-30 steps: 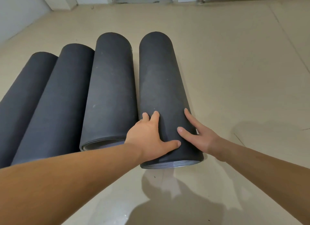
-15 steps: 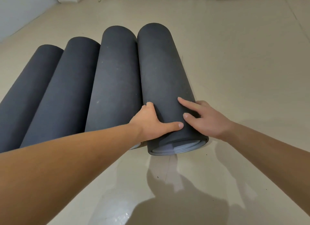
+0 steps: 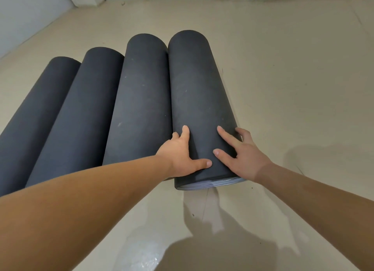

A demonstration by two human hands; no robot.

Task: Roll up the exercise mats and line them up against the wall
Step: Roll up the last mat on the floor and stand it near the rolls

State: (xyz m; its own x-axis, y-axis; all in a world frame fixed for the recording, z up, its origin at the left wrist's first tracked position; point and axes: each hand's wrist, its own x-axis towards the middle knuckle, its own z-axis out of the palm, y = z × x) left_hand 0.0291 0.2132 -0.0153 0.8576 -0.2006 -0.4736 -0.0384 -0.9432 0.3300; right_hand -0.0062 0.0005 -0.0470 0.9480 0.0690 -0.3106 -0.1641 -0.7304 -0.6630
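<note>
Since the earlier frame, the rightmost dark grey rolled foam mat (image 3: 199, 109) has been pushed to the left, and the gap to its neighbour has been closed. It now lies on the glossy beige tiled floor (image 3: 293, 78), touching the third rolled dark mat (image 3: 143, 101) along its length. Two more dark rolled mats (image 3: 81, 117) lie beside these, so a row of four is formed. The pale wall (image 3: 24, 14) is seen far to the left; whether the row reaches it cannot be told.

The left hand (image 3: 180, 157) is laid flat on the near end of the rightmost mat, fingers spread, nothing being gripped. The right hand (image 3: 240, 155) is also spread, curved over the right flank of the same mat.

The lining-up step seems to be in hand. Next, the near ends should probably be evened, because the rightmost mat sticks out toward the person.
</note>
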